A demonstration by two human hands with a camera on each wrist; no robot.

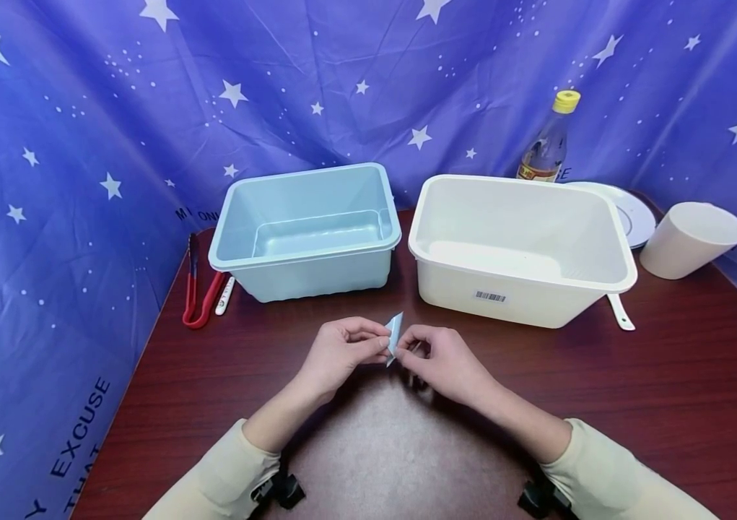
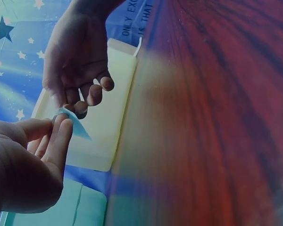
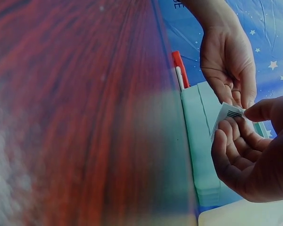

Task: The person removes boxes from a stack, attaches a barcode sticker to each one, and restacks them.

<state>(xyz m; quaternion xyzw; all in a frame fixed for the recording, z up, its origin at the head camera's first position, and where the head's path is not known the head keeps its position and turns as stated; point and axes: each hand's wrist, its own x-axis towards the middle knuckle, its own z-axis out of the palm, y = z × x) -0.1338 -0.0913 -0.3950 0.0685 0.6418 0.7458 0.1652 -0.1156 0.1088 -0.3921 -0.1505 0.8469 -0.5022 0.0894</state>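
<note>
A small pale-blue folded label (image 1: 395, 334) is held between both hands, above the table in front of the two tubs. My left hand (image 1: 337, 352) pinches it from the left between thumb and fingertips. At its lower right edge, the thumb and fingertips of my right hand (image 1: 447, 361) pinch it too. In the right wrist view, the label (image 3: 221, 118) shows a white face with a barcode, and its upper corner lies by the right thumb. A pointed blue corner of the label (image 2: 81, 130) sticks out past the left fingers in the left wrist view.
Behind the hands stand a light-blue tub (image 1: 316, 273) and a white tub (image 1: 517, 303) with a barcode sticker. Red-handled tongs (image 1: 195, 318) and a white utensil handle (image 1: 225, 296) lie left. Rightward are a bottle (image 1: 543, 148), plate (image 1: 637, 217), white cup (image 1: 683, 249) and another white handle (image 1: 621, 314).
</note>
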